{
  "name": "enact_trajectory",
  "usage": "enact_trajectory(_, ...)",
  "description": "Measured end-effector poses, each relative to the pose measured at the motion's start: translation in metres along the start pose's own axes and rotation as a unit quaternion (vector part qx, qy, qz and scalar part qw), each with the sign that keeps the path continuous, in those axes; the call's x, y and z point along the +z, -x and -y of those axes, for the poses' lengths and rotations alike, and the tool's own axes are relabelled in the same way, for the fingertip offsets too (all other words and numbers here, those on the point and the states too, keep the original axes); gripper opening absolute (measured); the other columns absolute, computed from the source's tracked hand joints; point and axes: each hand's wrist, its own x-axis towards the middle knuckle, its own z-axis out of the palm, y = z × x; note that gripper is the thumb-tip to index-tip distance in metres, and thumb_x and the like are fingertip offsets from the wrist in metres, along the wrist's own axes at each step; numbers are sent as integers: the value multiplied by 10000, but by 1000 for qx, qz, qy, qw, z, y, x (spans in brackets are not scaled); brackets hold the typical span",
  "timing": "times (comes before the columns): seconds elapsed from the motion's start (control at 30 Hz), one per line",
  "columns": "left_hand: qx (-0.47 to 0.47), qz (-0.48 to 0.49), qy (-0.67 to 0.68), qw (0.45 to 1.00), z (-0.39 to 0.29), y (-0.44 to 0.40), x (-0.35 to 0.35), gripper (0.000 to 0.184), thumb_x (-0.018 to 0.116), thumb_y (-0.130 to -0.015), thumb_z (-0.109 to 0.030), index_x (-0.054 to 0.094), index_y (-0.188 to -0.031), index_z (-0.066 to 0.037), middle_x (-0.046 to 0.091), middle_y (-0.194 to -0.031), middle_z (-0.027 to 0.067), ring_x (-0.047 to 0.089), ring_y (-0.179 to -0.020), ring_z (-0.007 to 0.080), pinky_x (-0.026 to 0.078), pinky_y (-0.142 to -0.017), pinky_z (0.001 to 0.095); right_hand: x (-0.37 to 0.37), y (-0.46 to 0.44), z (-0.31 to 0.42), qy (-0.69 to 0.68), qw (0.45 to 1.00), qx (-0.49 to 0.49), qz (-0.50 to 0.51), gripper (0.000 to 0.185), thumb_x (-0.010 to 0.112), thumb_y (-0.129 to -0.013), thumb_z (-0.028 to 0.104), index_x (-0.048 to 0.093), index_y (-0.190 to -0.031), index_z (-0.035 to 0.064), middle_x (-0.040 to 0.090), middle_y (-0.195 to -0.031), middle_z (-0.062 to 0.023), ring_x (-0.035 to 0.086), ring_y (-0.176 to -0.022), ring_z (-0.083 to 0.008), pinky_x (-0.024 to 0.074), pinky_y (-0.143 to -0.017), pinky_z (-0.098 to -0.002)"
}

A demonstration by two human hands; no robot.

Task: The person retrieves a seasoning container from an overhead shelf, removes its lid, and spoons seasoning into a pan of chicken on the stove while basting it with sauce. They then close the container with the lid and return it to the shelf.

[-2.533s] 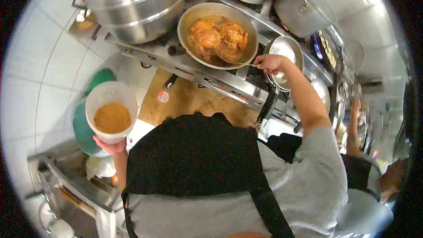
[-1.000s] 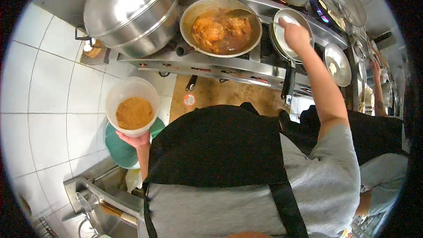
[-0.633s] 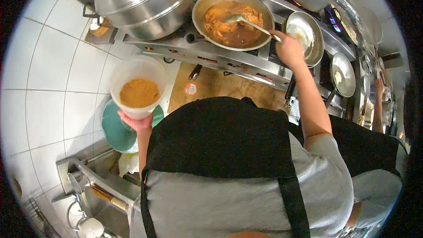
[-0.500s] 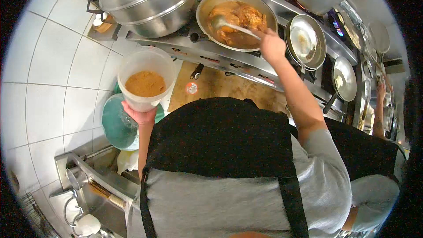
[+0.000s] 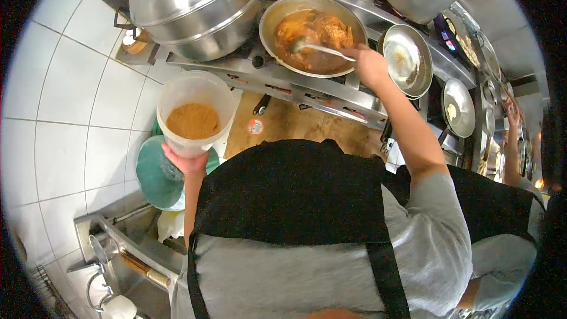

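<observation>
From the middle of the view, the wide pan [image 5: 269, 31] lies between twelve and one o'clock on the stove [image 5: 233, 71], holding browned pieces [image 5: 332, 29] in reddish-brown liquid; the right hand [image 5: 371, 68], near the pan's four o'clock rim, is closed round the handle of a metal ladle [image 5: 322, 49], its fingers pressed together; the ladle slants across the pan, its blurred bowl in the liquid, a little toward eight o'clock; at nine o'clock the left hand [image 5: 188, 163] cups the lower part of a translucent tub [image 5: 222, 101], fingers curled against its side, and orange-brown powder lies inside; the tub tilts toward the wearer above a teal bin [image 5: 158, 172]; at eleven o'clock stands a large lidded steel pot [image 5: 198, 20]; at two o'clock sit stacked pans [image 5: 405, 62], and nearer three a smaller pan [image 5: 463, 103] with a pale lump in it; another person's hand [image 5: 512, 115] shows at three o'clock
</observation>
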Motion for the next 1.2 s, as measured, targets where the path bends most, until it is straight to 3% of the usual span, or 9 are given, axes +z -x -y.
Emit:
enact_trajectory(0.33, 2, -38, 2, 999, -1, 22, 12, 717, 388, -760, -701, 371, -1339, -278, 345, -1399, 6, 329, -1272, 303, 285, -992, 576, 49, -52, -110, -185, 959, 211, 22, 348, 571, -809, 154, 595, -1154, 191, 651, -895, -156, 631, -810, -313, 492, -738, -399)
enact_trajectory(0.37, 8, -48, -3, 999, 0, 24, 14, 732, 374, -764, -701, 348, -1355, -269, 323, -1413, 20, 316, -1280, 319, 288, -991, 586, 83, -69, -138, -51, 993, 105, 11, 350, 559, -789, 116, 607, -1132, 164, 656, -862, -159, 634, -810, -315, 494, -744, -390)
enact_trajectory(0.5, 2, -42, 12, 999, 2, 26, 9, 754, 373, -769, -696, 334, -1370, -242, 312, -1422, 39, 310, -1287, 324, 294, -998, 583, 36, -62, -85, -87, 977, 196, -3, 397, 468, -775, 50, 601, -1135, 147, 634, -982, -174, 619, -869, -344, 483, -788, -403)
enact_trajectory(0.7, 11, -13, 16, 1000, 14, 13, 3, 745, 395, -760, -684, 375, -1351, -231, 362, -1396, 49, 341, -1271, 323, 299, -990, 583, 27, -20, -65, -174, 970, 83, -145, 394, 454, -838, 113, 534, -1217, 179, 603, -993, -232, 584, -913, -394, 465, -794, -455)
enact_trajectory(0.77, 1, -34, 15, 999, 17, 10, 3, 736, 381, -765, -678, 387, -1344, -225, 374, -1389, 54, 346, -1267, 329, 300, -988, 585, 28, -13, -70, -159, 984, 79, 14, 417, 466, -791, 64, 564, -1184, 161, 601, -951, -254, 579, -889, -413, 459, -773, -468)
enact_trajectory(0.83, -6, -35, 18, 999, 18, 12, 6, 726, 357, -776, -670, 391, -1341, -216, 380, -1386, 57, 351, -1264, 336, 292, -995, 582, 39, -3, -66, -314, 936, 145, 64, 433, 455, -804, 38, 556, -1208, 158, 621, -757, -183, 609, -602, -262, 478, -580, -384)
enact_trajectory(0.9, 0, -17, 49, 999, 19, 8, 6, 741, 327, -788, -672, 382, -1347, -189, 375, -1392, 72, 352, -1265, 341, 275, -1017, 565, -20, 23, -21, -489, 853, 154, 95, 387, 435, -892, 80, 503, -1272, 111, 451, -574, 6, 404, -405, -77, 324, -377, -229)
enact_trajectory(1.13, -6, 57, 25, 998, 17, 1, 15, 787, 350, -782, -681, 325, -1380, -169, 352, -1403, 100, 335, -1278, 345, 261, -1043, 538, -124, 65, 72, -447, 853, 35, 269, 409, 445, -886, 62, 525, -1267, 187, 396, -575, 17, 402, -493, -37, 389, -453, -222)
enact_trajectory(1.2, -9, 58, 18, 998, 18, -2, 14, 782, 413, -770, -656, 337, -1369, -158, 374, -1384, 94, 356, -1263, 329, 281, -1036, 518, -110, 70, 91, -340, 915, -131, 175, 459, 460, -835, 31, 522, -1256, 202, 527, -667, -107, 567, -599, -221, 471, -575, -336)
